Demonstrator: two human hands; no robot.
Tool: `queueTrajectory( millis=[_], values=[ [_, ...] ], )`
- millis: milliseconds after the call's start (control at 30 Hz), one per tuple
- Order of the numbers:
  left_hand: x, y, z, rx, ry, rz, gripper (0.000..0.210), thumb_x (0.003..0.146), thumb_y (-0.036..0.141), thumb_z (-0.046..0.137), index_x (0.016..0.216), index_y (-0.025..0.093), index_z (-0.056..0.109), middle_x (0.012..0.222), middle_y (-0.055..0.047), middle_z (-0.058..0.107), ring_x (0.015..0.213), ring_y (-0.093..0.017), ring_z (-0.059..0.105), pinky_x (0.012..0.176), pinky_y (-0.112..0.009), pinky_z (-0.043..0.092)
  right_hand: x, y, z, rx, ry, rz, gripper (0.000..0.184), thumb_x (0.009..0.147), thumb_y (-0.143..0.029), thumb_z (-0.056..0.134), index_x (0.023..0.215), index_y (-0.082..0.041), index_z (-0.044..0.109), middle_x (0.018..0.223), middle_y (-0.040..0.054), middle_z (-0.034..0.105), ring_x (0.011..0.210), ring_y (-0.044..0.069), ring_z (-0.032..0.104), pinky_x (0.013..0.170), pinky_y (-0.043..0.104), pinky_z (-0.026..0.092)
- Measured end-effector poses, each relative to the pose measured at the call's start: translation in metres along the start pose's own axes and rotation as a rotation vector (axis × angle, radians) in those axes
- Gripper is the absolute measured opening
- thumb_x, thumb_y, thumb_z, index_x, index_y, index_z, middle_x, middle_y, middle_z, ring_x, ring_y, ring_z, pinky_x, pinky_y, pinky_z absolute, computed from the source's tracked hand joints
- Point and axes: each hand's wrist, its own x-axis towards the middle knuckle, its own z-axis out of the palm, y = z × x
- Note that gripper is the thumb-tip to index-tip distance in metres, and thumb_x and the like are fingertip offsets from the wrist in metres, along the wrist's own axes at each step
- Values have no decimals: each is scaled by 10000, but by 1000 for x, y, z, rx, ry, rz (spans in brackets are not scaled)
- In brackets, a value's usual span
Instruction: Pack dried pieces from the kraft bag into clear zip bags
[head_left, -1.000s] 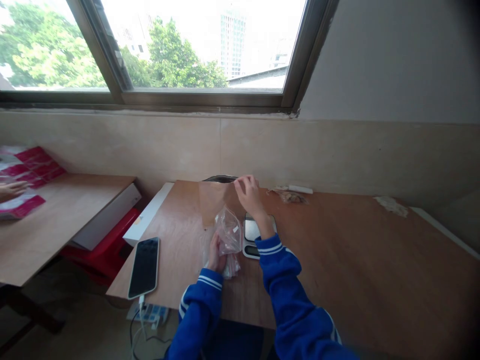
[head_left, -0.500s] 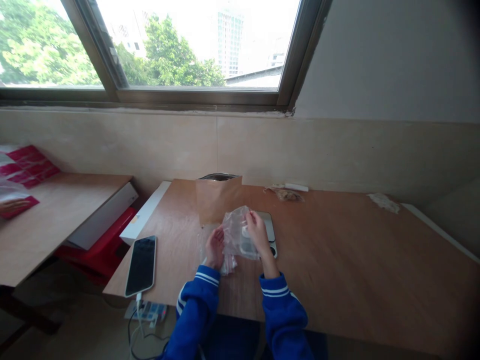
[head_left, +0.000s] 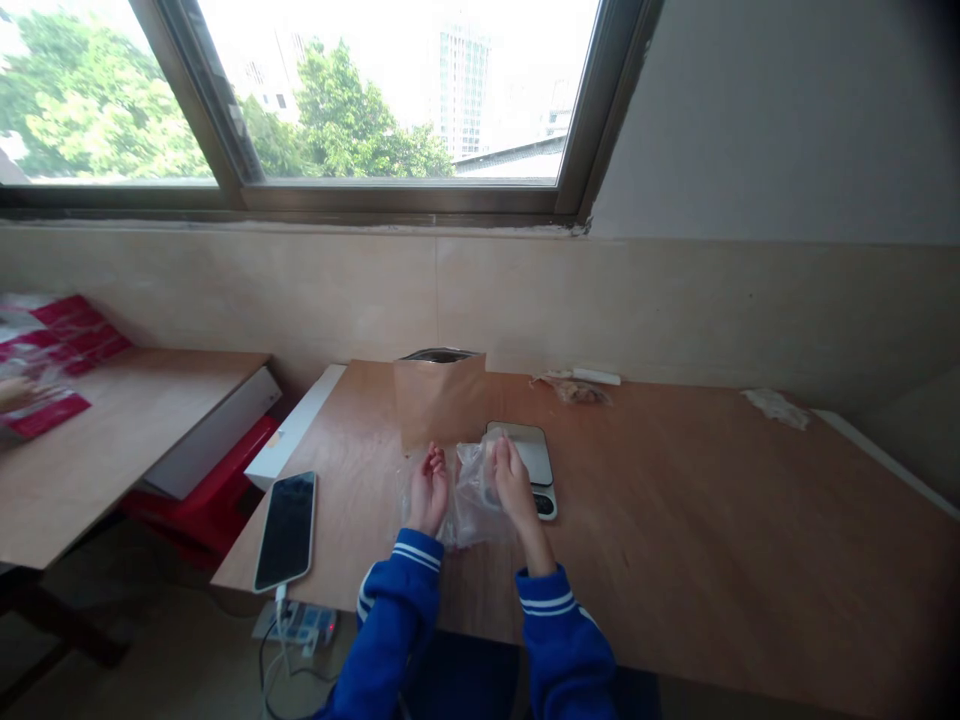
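Observation:
My right hand (head_left: 511,482) pinches a clear plastic bag (head_left: 472,500), which hangs crumpled between my two hands. My left hand (head_left: 430,492) is raised beside the bag, its fingers loosely curled and apart, with nothing visible in them. More clear plastic (head_left: 406,490) lies on the table around the left hand. Partly behind my right hand is a flat kitchen scale (head_left: 534,455) with a light plate and a dark display. A brown paper pouch (head_left: 440,400) stands upright just beyond my hands, its top gaping.
A phone (head_left: 286,530) on a charging cable lies at the table's left edge, above a power strip (head_left: 300,624). Towards the wall lies a small bag of dried brown pieces (head_left: 576,390). On the left table (head_left: 180,385), another person's hand (head_left: 13,394) touches pink-and-white packaging (head_left: 82,330).
The bag has sunk lower and crumpled, with my right hand slightly lower too. My left hand has turned more upright, away from the bag. More of the scale shows.

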Motion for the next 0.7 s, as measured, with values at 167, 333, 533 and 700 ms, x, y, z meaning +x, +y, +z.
queueTrajectory(
  millis=[167,333,533,700],
  values=[
    [-31,0,29,243,-210,-75,476,862,525,534,958,89,700,865,-102,701,829,-213,657,783,-320,507,-2,-7,-3,-163,10,-21,471,922,-600,335,983,-197,571,827,90,703,781,251,668,665,309,451],
    [-58,13,41,686,-108,285,413,758,519,680,818,112,715,759,-69,699,712,-189,634,646,-260,488,-8,-10,0,-251,29,-68,476,943,-585,296,969,-214,593,828,88,715,775,253,680,647,302,452],
    [-61,35,29,976,38,477,497,802,598,574,910,133,709,601,-11,596,445,-133,554,395,-220,410,-18,-1,21,-218,71,-44,585,946,-627,213,823,-212,607,716,84,694,634,235,646,595,300,437],
    [-56,49,14,1099,107,471,492,838,614,503,946,162,667,691,-25,625,463,-118,553,397,-209,407,-16,4,50,-223,155,-18,687,948,-626,143,961,-153,641,805,152,711,729,276,672,629,321,449]
  ],
)
